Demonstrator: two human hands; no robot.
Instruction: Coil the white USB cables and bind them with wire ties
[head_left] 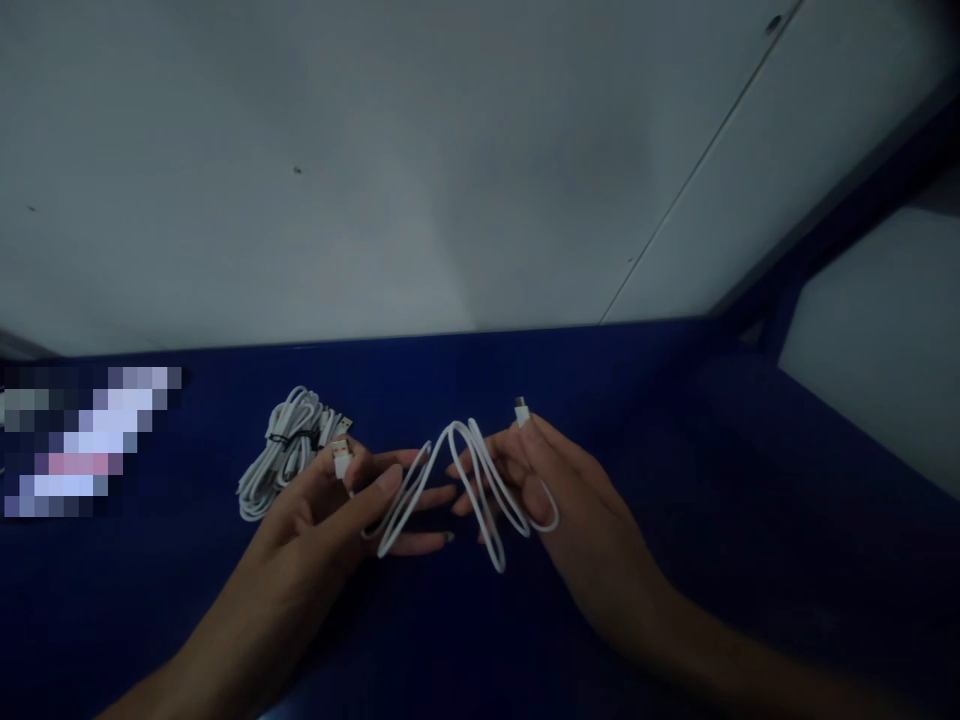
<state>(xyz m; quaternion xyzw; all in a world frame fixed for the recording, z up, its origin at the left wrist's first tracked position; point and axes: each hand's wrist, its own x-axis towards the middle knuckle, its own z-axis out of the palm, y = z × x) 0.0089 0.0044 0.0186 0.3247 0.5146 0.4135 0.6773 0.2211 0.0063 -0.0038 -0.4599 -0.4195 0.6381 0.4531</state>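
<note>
Between my two hands hangs a white USB cable (452, 430), folded into several loose loops. My left hand (322, 530) grips one end of it, with the USB plug (343, 458) sticking up by the thumb and index finger. The other fingers of that hand stretch behind the loops. My right hand (577, 510) pinches the other end, whose small connector (522, 408) points upward. Some loops lie against the right fingers. Just beyond my left hand is a bundle of white cables (289, 450), bound with a black tie and partly covered by that hand.
Everything is above or on a dark blue tabletop (675, 450). A pale wall panel (375, 200) rises behind its far edge. A blue frame post (787, 290) stands at the right. At the far left lies a pixelated bright object (105, 440).
</note>
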